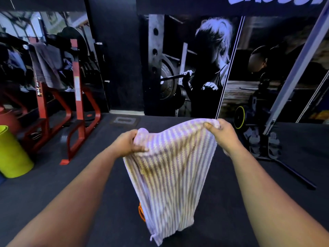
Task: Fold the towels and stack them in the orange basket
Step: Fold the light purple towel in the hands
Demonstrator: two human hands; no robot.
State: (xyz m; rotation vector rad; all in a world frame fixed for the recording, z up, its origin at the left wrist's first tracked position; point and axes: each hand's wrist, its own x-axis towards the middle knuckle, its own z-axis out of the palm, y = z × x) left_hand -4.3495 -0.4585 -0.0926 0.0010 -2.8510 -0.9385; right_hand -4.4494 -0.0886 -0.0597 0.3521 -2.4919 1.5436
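A white and lilac striped towel [169, 175] hangs in the air in front of me, held by its top edge. My left hand [127, 144] grips the top left corner. My right hand [223, 134] pinches the top right corner, a little higher. The towel drapes down and narrows toward its bottom hem. Behind its lower left edge a sliver of the orange basket [141, 212] shows on the floor; the rest of the basket is hidden by the towel.
Dark rubber floor [89, 175] lies below. A red weight rack [76, 104] with a grey towel [47, 65] draped on it stands at the left. A yellow-green rolled mat [12, 152] is at the far left, and a cable machine base [265, 139] at the right.
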